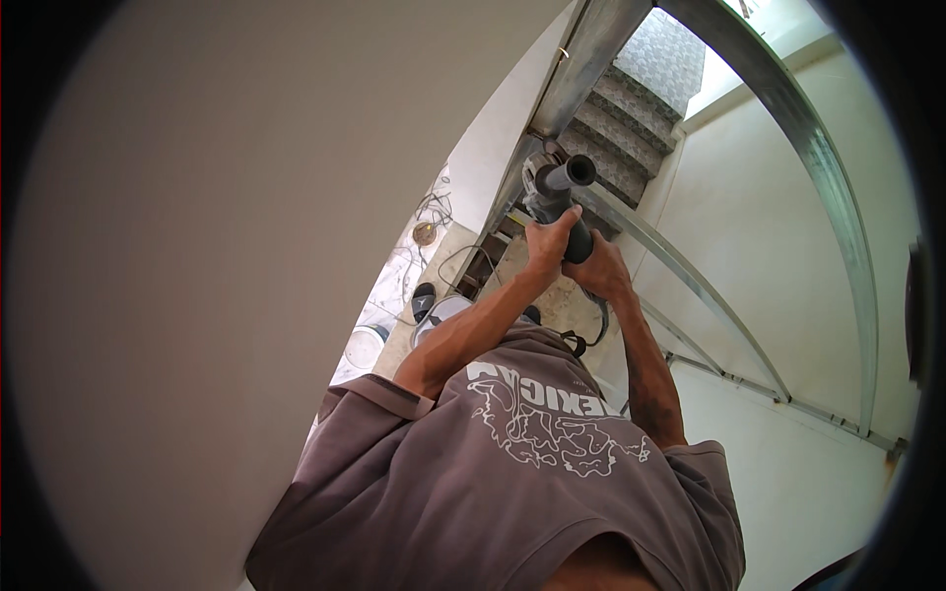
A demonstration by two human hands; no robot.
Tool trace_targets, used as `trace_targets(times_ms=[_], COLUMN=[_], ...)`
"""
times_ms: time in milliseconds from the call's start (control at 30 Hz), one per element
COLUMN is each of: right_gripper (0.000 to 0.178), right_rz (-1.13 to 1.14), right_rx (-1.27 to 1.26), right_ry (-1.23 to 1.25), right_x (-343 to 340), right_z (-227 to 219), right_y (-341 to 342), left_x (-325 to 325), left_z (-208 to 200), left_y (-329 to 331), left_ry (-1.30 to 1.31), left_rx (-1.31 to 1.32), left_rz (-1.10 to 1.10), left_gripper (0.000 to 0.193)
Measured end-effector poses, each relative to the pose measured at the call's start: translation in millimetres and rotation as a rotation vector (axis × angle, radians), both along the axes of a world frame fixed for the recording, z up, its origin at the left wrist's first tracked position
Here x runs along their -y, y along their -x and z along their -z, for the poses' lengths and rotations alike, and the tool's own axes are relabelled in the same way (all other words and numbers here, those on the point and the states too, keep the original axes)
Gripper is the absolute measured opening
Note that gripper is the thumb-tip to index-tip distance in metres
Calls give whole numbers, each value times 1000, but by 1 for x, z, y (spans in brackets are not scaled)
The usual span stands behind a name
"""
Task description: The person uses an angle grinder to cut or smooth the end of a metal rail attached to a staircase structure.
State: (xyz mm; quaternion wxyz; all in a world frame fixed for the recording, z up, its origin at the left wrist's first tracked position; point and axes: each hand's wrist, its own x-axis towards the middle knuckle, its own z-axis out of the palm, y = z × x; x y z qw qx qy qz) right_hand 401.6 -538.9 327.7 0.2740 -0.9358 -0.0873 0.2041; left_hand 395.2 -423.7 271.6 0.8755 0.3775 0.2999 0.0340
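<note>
Both my hands are wrapped round a dark grey power tool that looks like an angle grinder (pixel 578 242). Its stubby side handle (pixel 574 173) sticks up toward me. My left hand (pixel 552 241) closes on the body just below that handle, with the thumb along the top. Farther back, my right hand (pixel 601 268) grips the rear end, its fingers partly hidden. The tool's head is up against a grey metal beam (pixel 581 69); whether it touches the metal, I cannot tell. Below my right hand hangs a dark cord (pixel 603 320).
A large pale panel (pixel 197 295) fills the left side. Curved metal tubing (pixel 833 177) and a straight bar (pixel 690 271) cross on the right, before a pale wall. Patterned stairs (pixel 621 128) lie beyond. Loose cables (pixel 434 207) and a white bucket (pixel 365 345) are on the floor below.
</note>
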Motion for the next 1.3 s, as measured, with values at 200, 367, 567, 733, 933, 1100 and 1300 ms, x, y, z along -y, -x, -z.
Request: trace_targets(times_ms=[200, 367, 567, 733, 933, 1100, 1300], right_gripper=[65, 69, 68, 66, 65, 67, 67], right_rz=[-28, -38, -32, -12, 9, -4, -33], right_rx=[-42, -61, -86, -68, -73, -76, -54], right_ry=[-43, -26, -58, -107, -124, -160, -129], right_x=[-3, -4, -7, -3, -1, -5, -4], right_z=[-8, -5, -8, 4, 3, -4, 1], right_y=[-2, -4, -3, -2, 1, -1, -4], left_x=[-3, -5, -6, -5, -4, -6, -6], left_z=[-12, -11, -8, -4, -9, -11, -11], left_y=[3, 1, 1, 0, 2, 1, -1], left_ry=[-71, -74, -100, -131, -134, -162, -109], left_rx=[-21, -28, -1, -32, -21, 4, -7], left_rz=[-17, -32, -47, -12, -23, -28, -74], left_gripper=[32, 33, 35, 33, 33, 33, 32])
